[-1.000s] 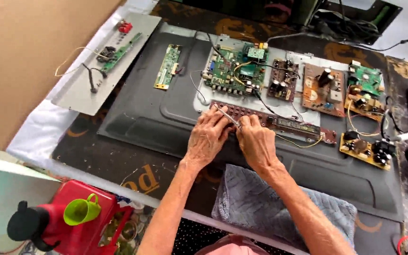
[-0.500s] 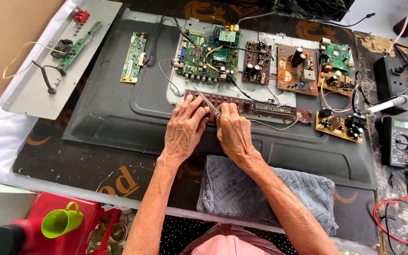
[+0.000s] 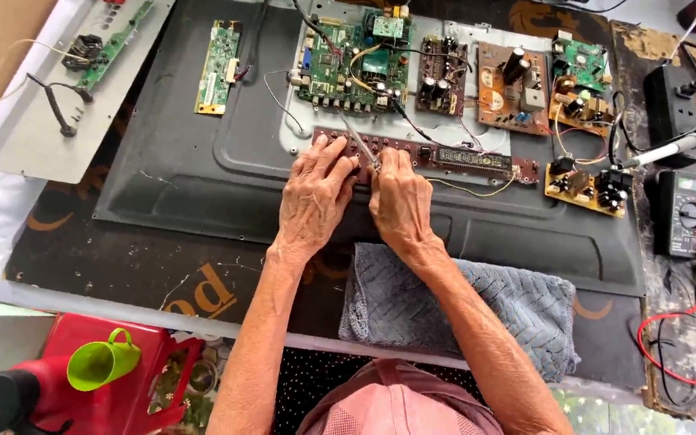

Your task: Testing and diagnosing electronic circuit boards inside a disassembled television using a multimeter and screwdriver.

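My left hand point(image 3: 313, 196) and my right hand point(image 3: 400, 199) rest side by side on a long brown circuit strip point(image 3: 461, 158) that lies across the dark back panel of a flat screen point(image 3: 179, 161). Between the fingers of both hands a thin metal tool point(image 3: 359, 142) stands tilted, its tip toward the green main board point(image 3: 354, 58) above. Which fingers pinch the tool is hard to tell; both hands touch it. My right forearm lies over a grey towel point(image 3: 461, 310).
Several more circuit boards sit along the panel's top: a narrow green one point(image 3: 218, 55), brown ones point(image 3: 511, 76), small ones at right point(image 3: 588, 187). A soldering iron point(image 3: 669, 150), multimeter point(image 3: 684, 211) and red leads lie at right. A metal plate point(image 3: 38, 121) lies at left; a red container with a green cup point(image 3: 103, 364) sits below.
The view has shifted so the panel sits higher and more to the left in frame. Both hands stay together on the brown strip with the tool, hardly moving.
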